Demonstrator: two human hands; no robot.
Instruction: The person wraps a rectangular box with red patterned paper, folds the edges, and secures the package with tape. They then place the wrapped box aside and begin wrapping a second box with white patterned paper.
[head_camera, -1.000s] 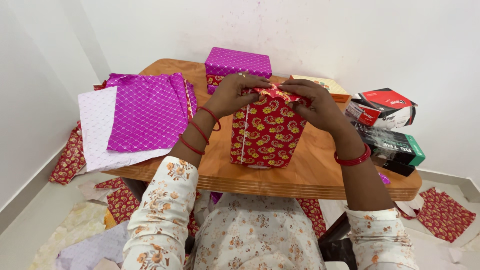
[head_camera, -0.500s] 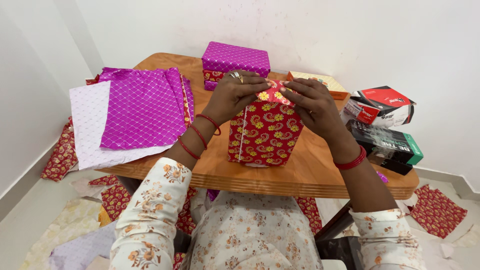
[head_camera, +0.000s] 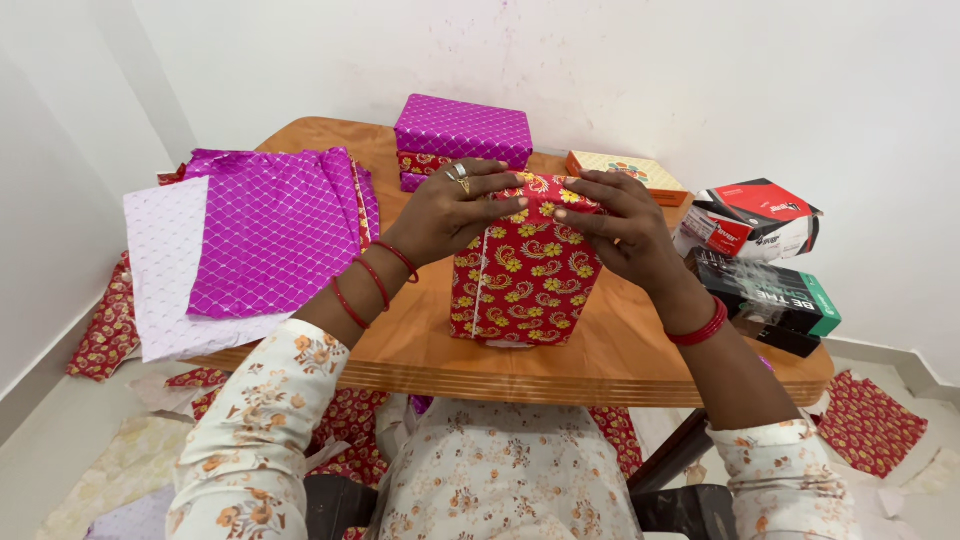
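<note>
Box (head_camera: 525, 270) in red floral wrap stands upright at table (head_camera: 620, 365) front edge, left hand (head_camera: 450, 205) and right hand (head_camera: 610, 225) pinching its top paper fold shut; uneven pressure could tear the fold or tip it

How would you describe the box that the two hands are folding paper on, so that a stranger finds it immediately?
Look at the round wooden table by the white wall. Near its front edge stands an upright box in red paper with yellow flowers, with the left hand and right hand pressing its top fold. The wrapped box behind it is shiny magenta and lies flat.
</note>
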